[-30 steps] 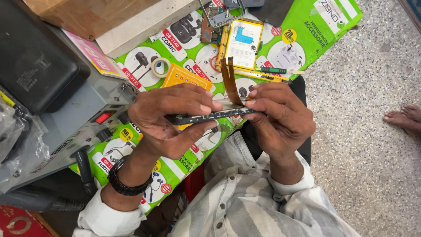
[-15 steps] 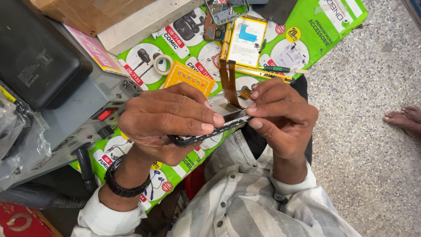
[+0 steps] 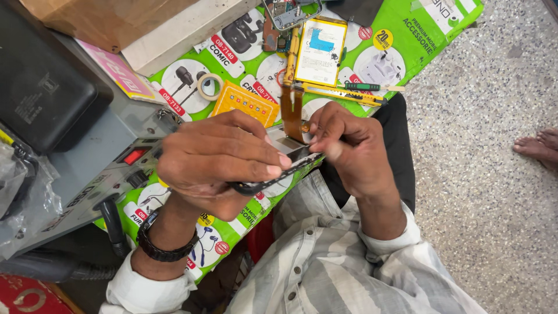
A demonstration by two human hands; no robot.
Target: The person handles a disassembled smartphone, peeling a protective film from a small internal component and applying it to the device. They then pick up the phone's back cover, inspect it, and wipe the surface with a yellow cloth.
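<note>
My left hand [image 3: 218, 163] grips a dark, thin phone frame [image 3: 273, 177] from above, holding it over my lap. My right hand [image 3: 349, 148] pinches its right end, fingers closed near a brown flex ribbon [image 3: 292, 113] that runs up from the frame. On the green printed board [image 3: 424, 35] beyond lie a yellow-edged phone battery [image 3: 321, 51], a circuit board [image 3: 288, 11], a yellow utility knife [image 3: 340, 93], a green-handled screwdriver [image 3: 363, 87], a tape roll [image 3: 209, 86] and a yellow card [image 3: 244, 103].
A grey machine with a red switch [image 3: 104, 168] and a black case [image 3: 40, 93] stand at the left, with a cardboard box [image 3: 99, 17] behind. Another person's bare foot [image 3: 537, 145] rests on the speckled floor at the right.
Both hands have tilted the phone frame and drawn it a little lower and closer. My right fingers shifted along its right end by the ribbon.
</note>
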